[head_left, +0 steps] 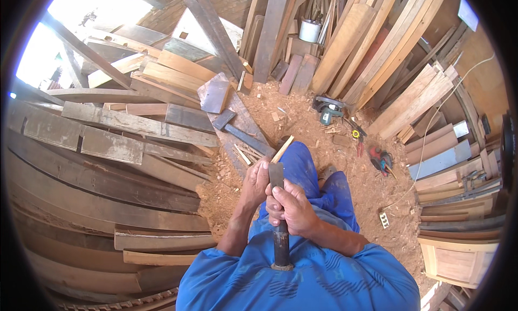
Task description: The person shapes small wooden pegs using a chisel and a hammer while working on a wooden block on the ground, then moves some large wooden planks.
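Observation:
My right hand (294,207) is wrapped round a chisel (281,246). Its dark handle points back at my chest, and its broad grey blade stands out past my fingers. Closed beside the blade, my left hand (255,180) pinches a thin pale wood strip (284,148) that slants up and to the right. The blade is very near the strip's lower end; whether they touch I cannot tell. Ahead of my hands, a hammer (243,134) with a dark block head lies on a worn board (251,116), close to a squarish wood block (215,96).
Stacked planks (108,176) fill the left side, and tall boards (345,46) lean at the back. On the sawdust floor (345,203) lie a circular saw (327,112), a yellow tape measure (355,133), red-handled pliers (360,148) and a white power strip (384,220) with its cord.

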Motion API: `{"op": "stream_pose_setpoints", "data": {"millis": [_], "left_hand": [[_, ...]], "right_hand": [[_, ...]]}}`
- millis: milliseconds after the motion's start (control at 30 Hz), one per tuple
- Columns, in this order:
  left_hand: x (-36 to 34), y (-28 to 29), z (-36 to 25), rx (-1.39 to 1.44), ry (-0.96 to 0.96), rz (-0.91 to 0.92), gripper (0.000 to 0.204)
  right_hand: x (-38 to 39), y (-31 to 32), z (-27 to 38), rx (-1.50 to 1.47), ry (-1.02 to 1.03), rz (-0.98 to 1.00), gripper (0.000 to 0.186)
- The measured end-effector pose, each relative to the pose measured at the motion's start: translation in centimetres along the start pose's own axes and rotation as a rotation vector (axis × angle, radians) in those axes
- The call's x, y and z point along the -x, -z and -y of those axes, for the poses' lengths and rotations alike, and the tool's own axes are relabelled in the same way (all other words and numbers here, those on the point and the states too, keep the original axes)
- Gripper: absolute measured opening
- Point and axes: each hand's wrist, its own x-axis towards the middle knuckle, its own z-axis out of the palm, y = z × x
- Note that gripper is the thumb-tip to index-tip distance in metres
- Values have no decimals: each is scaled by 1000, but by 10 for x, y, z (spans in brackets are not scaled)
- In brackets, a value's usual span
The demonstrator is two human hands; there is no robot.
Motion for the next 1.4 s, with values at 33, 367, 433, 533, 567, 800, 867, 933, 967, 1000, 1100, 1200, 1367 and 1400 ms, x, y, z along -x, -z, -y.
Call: {"op": "stream_pose_setpoints", "data": {"millis": [33,367,433,533,567,800,867,933,967,1000,1100,1200,1367,1400], "left_hand": [[1,0,0,-5,-26,-4,39],[104,2,58,250,259,201,45],[89,5,65,385,419,33,47],[48,-7,35,851,381,36,53],[44,-10,29,844,364,89,52],[37,-36,21,709,311,336,49],[38,-36,21,657,254,369,46],[36,-35,23,500,206,307,44],[34,-34,25,419,178,274,43],[31,-32,26,438,189,236,41],[13,-21,35,529,195,170,37],[-6,-36,-1,420,249,-194,38],[-3,-4,3,-11,-88,42,36],[-1,-5,-1,-23,-99,41,36]], "right_hand": [[2,-2,2,15,4,-4,17],[55,-7,49,142,413,-98,13],[43,18,49,119,351,-203,14],[10,38,47,169,237,-301,19],[4,39,46,206,234,-275,23],[-12,52,47,465,392,-293,22],[-10,58,47,401,361,-301,23],[-7,56,45,292,334,-336,23],[-7,53,44,202,339,-324,23],[-8,50,43,113,342,-311,22],[-8,32,35,-114,225,-187,21],[-7,16,17,-136,23,-42,18],[4,1,7,-19,16,-11,16],[5,-2,8,-4,30,-15,16]]}}
